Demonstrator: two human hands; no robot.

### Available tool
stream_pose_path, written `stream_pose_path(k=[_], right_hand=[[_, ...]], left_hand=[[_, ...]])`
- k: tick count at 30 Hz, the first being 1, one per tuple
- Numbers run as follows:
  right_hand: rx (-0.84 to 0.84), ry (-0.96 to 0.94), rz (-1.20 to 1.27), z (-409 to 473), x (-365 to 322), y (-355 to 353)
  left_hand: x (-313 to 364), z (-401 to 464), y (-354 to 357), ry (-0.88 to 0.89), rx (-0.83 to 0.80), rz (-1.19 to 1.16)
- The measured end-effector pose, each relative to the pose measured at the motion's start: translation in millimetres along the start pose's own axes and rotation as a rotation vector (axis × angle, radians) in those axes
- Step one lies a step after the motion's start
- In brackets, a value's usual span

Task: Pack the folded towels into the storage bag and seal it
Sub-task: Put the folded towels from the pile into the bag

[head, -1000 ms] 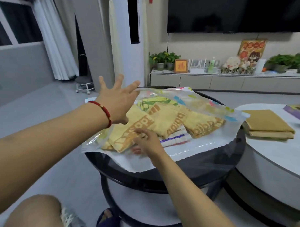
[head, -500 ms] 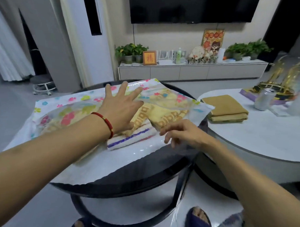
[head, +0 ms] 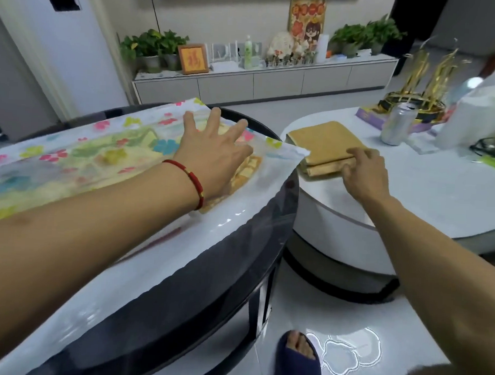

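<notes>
Folded towel (head: 323, 146) now gripped by right hand (head: 364, 171), off bag (head: 73, 158).

A pattern of pink, green, blue and yellow flowers is printed on the clear plastic storage bag (head: 82, 153). The folded towel (head: 321, 142) is mustard-yellow. A round black glass worktop (head: 238, 257) and a white worktop (head: 437, 194) are seen.
</notes>
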State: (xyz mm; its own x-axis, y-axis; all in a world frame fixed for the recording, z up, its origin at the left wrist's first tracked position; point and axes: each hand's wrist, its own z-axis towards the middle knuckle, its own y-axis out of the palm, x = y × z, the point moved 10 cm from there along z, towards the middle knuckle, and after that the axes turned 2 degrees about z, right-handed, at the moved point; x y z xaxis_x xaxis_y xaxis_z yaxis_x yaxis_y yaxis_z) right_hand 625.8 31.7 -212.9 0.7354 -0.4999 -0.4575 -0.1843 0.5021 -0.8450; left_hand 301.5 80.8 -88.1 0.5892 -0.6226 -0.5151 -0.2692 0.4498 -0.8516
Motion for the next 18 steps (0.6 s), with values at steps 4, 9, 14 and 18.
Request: stream_pose_path(k=[4,9,14,18], right_hand=[[-0.009,0.019,-0.074,46.9,-2.0,13.8],[-0.146,0.114,-0.157,81.0,-2.9,30.2],[-0.33,0.087,-0.164,121.1,-1.1,26.0],[-0.264,0.064,0.224,100.6,-43.8,-16.3]], left_hand=[[0.7,25.9,-4.2,0.015,0.038,0.007],[-11.6,33.4,-1.6,0.008,0.028,0.048],[-14.7,26.9,0.9,0.01,0.014,0.075],[-16.8,13.7,-1.5,-0.002,0.006,0.086]])
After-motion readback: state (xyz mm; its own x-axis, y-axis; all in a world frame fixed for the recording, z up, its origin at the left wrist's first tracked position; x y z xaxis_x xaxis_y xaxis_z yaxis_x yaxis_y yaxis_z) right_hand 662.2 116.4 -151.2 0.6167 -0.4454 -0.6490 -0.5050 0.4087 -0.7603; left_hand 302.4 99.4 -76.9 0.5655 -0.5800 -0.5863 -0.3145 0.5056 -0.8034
